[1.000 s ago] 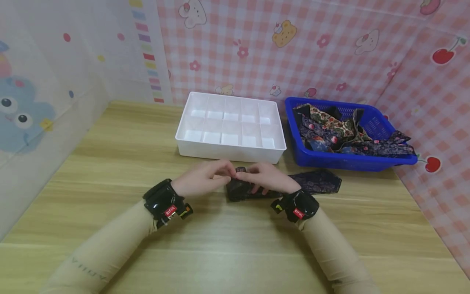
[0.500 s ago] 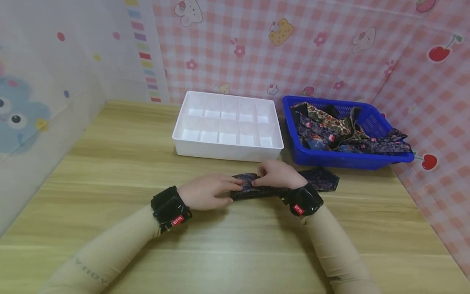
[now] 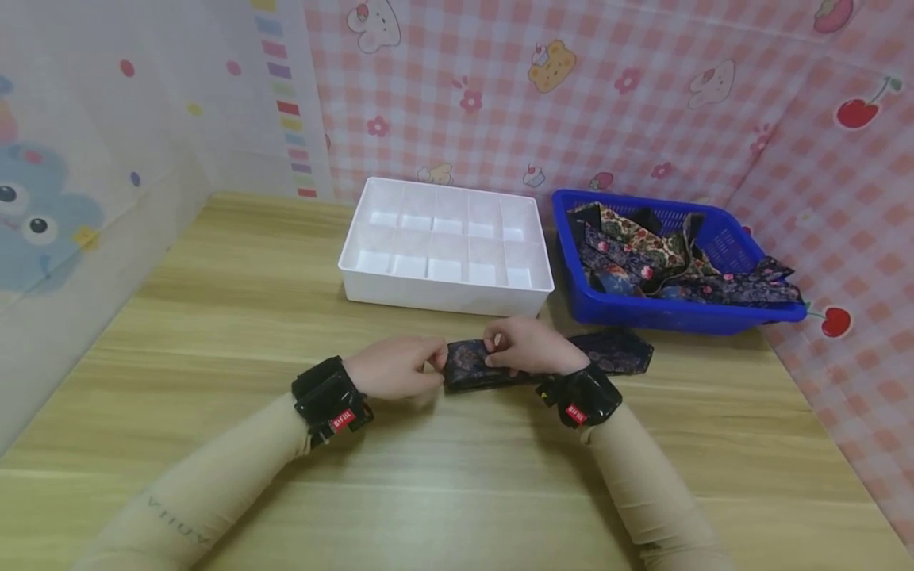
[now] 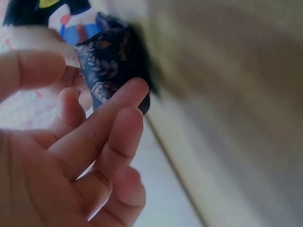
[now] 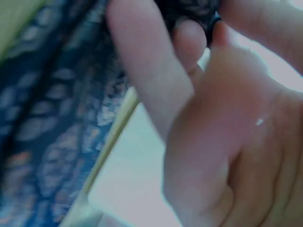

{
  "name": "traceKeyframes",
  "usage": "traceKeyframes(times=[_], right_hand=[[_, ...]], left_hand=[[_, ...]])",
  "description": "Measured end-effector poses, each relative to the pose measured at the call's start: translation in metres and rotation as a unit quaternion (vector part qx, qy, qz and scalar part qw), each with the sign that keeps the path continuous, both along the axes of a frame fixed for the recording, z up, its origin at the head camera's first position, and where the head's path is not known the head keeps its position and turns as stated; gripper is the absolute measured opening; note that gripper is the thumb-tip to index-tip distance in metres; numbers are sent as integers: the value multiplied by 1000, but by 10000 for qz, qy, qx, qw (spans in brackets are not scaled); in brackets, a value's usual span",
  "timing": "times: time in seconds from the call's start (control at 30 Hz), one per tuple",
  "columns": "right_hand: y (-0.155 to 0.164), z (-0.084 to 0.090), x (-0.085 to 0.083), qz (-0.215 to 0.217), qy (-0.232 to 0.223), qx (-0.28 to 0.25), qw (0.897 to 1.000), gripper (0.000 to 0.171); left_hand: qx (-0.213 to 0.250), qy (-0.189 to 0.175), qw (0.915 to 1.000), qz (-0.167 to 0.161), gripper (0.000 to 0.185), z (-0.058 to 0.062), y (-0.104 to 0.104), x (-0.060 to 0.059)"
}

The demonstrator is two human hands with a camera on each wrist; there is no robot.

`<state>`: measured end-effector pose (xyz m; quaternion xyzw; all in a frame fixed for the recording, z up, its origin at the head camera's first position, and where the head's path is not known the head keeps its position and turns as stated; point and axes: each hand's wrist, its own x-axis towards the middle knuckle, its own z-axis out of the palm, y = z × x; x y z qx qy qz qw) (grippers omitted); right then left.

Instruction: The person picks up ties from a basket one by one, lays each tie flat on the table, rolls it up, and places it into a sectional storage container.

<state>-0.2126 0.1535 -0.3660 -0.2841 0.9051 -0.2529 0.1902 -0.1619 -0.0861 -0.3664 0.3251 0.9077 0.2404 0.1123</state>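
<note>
A dark floral necktie (image 3: pixel 471 362) lies on the table, its left part folded over itself and its pointed end to the right. Beside the fold's left end is my left hand (image 3: pixel 397 367); in the left wrist view its fingertips (image 4: pixel 135 92) touch the folded end (image 4: pixel 106 61), with the thumb held apart from it. My right hand (image 3: pixel 534 346) pinches the top of the fold with curled thumb and fingers, covering the tie's middle. The right wrist view is blurred, with the patterned cloth (image 5: pixel 52 118) at its left.
A white box with compartments (image 3: pixel 446 295) stands behind the hands. To its right, a blue basket (image 3: pixel 678 313) holds several floral neckties (image 3: pixel 643 254), one end hanging over its rim. The wooden table (image 3: pixel 443 492) meets fabric-covered walls.
The left hand first worked at the fold beside the right hand, then lay on its left end, and now touches that edge. The right hand has stayed near the fold, which lies flatter.
</note>
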Motion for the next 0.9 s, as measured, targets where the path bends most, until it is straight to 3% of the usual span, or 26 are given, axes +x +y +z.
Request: traceKeyframes(times=[0.13,0.23,0.37,0.53,0.67,0.9], right_hand=[[-7,-3,1,-164,-164,-511,9984,7],[-9,-2,1,-411,-558,-871,9938,29],[-5,0,-1,-786,-862,-963,9885,55],[4,4,-4,-854,-753,-515,9922,55],[12,10,-7,-826,-826,-48,9931,49],[32,16,-15,-1000,-739,590,9905,52]], left_hand=[[515,364,9968,494,10,9,-5,-1],[787,843,9913,633,9,16,-6,0],[891,906,9916,239,13,18,-4,0],[824,649,9935,-437,20,13,1,-1],[759,587,9939,-548,18,9,3,0],[713,613,9938,-593,15,7,4,1]])
